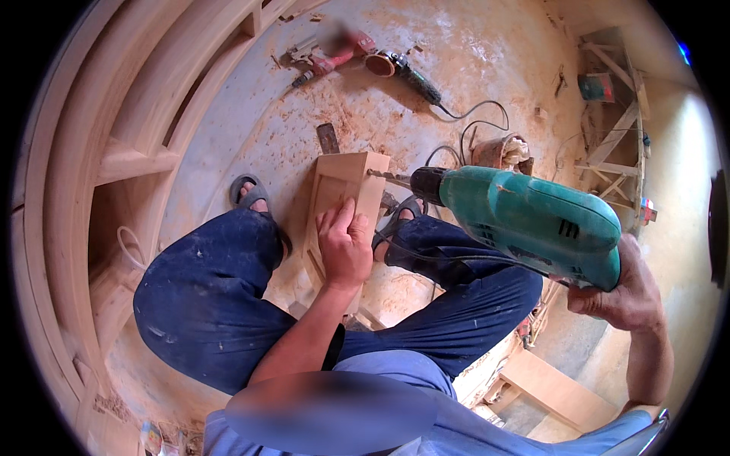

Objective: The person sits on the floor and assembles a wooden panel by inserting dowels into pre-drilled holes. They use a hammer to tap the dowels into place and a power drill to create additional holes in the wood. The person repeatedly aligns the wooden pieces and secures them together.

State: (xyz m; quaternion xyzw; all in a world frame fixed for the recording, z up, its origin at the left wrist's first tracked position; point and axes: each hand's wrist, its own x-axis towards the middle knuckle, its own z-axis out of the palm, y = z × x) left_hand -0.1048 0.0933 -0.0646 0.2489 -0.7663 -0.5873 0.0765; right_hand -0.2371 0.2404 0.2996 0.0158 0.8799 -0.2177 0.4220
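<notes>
Floor: pale, strewn with sawdust and wood shavings; this floor [487,45] carries the work between the person's feet.
Drill: green, dusty, with a black chuck; the drill [532,216] lies nearly level, pointing left.
Right hand: wrapped around the drill's handle at its right end, fingers closed on it; the right hand [623,292] hides the trigger, so I cannot tell whether it is pressed.
Bit: the drill bit [388,176] has its tip at the wooden box's right face, near the far right corner; how deep, if at all, cannot be told.
Left hand: laid on the box, fingers close together and slightly bent; whether the left hand [346,243] grips or only presses is unclear.
Box: pale wood, long and narrow; the wooden box [342,163] stands between the legs, its far end toward the floor's far side.
Legs: dark blue trousers [213,285], knees wide apart, grey sandals [249,190] on the feet.
Lower right: a flat wooden panel [559,387].
Left edge: a wooden cabinet frame [137,163] with open compartments.
Beyond the box: a bucket [487,156] with pale contents, to the right.
Far side: a corded grinder [411,74] beside a red power tool [328,64].
Far right: a wooden stand [612,137] near the wall.
</notes>
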